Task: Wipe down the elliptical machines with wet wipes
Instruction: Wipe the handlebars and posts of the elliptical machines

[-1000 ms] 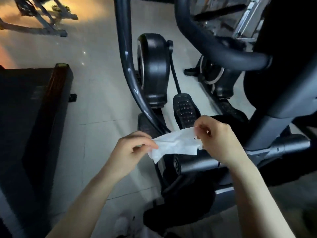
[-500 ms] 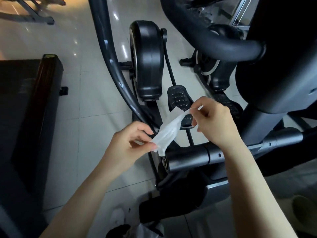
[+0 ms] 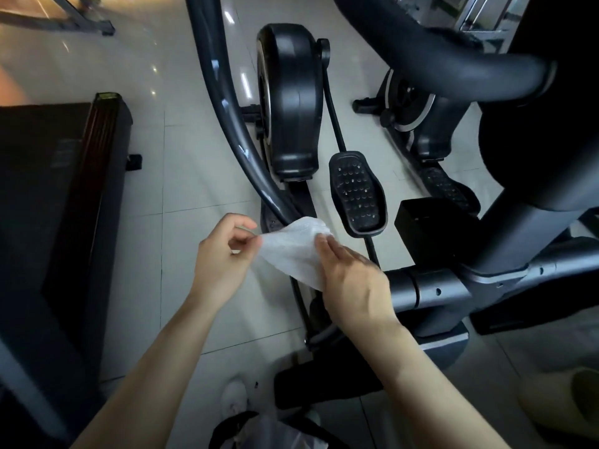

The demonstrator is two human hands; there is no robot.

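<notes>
Hands meet over a white wet wipe (image 3: pixel 296 251) held mid-air at the centre of the view, above a pale tiled floor (image 3: pixel 194 157). Left hand (image 3: pixel 223 257), at nine o'clock from the wipe, has its fingers (image 3: pixel 241 222) curled, pinching the wipe's left corner between thumb and fingertip. Right hand (image 3: pixel 353 280), at four o'clock from the wipe, lies with straight fingers (image 3: pixel 327 246) flat against the wipe's right side; whether its thumb grips underneath cannot be seen. Behind the wipe stands a dark elliptical machine (image 3: pixel 291 102): its studded pedal (image 3: pixel 356 192) sits at one o'clock, its curved handlebar (image 3: pixel 220 102) at eleven o'clock. A clear plastic bag (image 3: pixel 282 432) lies open at six o'clock, contents unclear. No readable writing shows.
</notes>
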